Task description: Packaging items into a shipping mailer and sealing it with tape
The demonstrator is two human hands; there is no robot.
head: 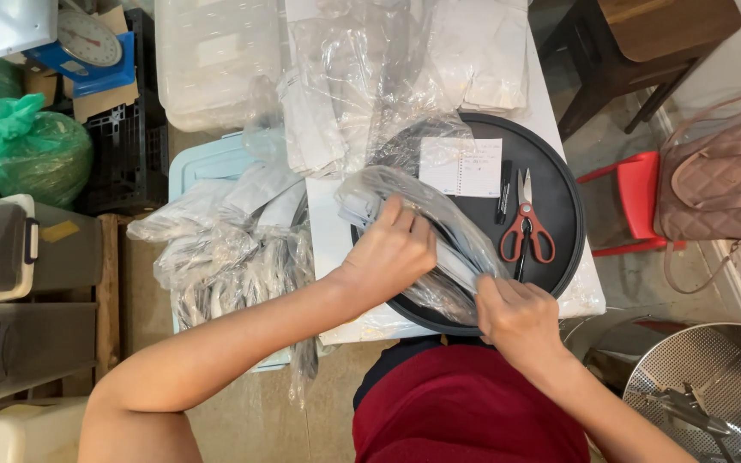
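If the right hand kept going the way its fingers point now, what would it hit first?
The right hand points up and left, its fingers already in the clear plastic bag of grey items. Going on, it would likely press deeper into that bag, toward the left hand gripping it; depth is unclear.

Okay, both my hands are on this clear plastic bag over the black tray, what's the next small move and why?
Probably slide the contents further in: the left hand presses the clear bag from above while the right hand pinches its near end, so the bag looks held ready over the black tray.
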